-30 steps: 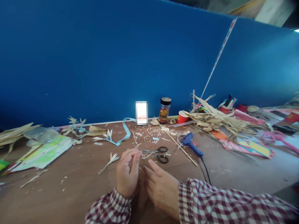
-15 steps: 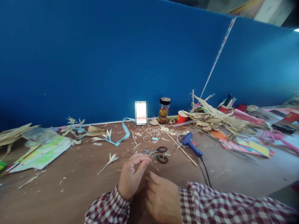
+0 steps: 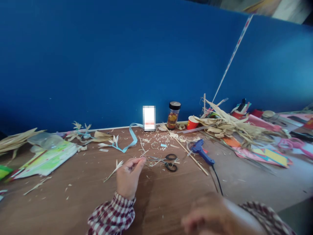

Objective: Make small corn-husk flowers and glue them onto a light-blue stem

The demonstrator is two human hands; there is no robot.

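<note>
A blue glue gun [image 3: 201,151] lies beside black scissors [image 3: 168,161].

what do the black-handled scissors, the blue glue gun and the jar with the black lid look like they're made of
Black-handled scissors: blades look like bare grey metal, loops like glossy black plastic.
Blue glue gun: seemingly moulded plastic, one even blue with a smooth surface; a black cord trails from its grip.
Jar with the black lid: clear wall showing brownish contents, so glass or clear plastic, I cannot tell which; the lid looks like plastic.
</note>
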